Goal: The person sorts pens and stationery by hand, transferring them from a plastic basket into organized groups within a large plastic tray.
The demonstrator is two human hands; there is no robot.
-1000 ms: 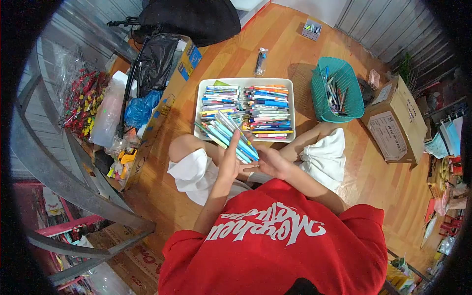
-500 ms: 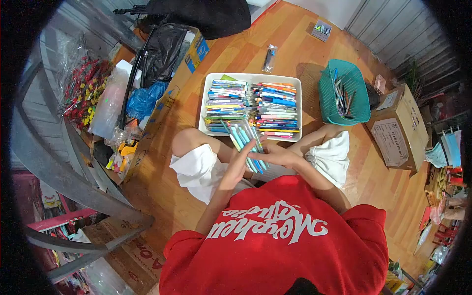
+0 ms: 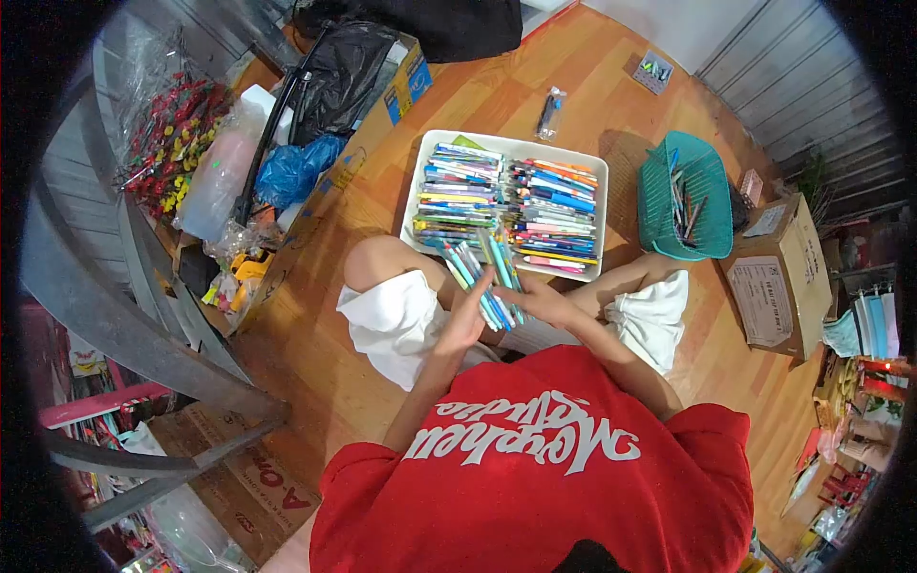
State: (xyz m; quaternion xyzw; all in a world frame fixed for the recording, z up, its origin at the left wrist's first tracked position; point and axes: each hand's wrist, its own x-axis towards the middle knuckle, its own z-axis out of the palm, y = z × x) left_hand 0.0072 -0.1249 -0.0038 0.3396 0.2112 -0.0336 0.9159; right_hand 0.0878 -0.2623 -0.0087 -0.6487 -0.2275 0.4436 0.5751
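Close together, the left hand (image 3: 463, 323) and right hand (image 3: 543, 300) both grip pens (image 3: 478, 285) by the middle of the near edge of the tray (image 3: 554, 150), far ends aimed at it and leaning left, the right hand nearer that edge.

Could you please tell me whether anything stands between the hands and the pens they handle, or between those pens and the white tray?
Nothing visible does: the left hand holds the pens directly, the right hand is against them, and their far ends overlap the tray's near edge in view.
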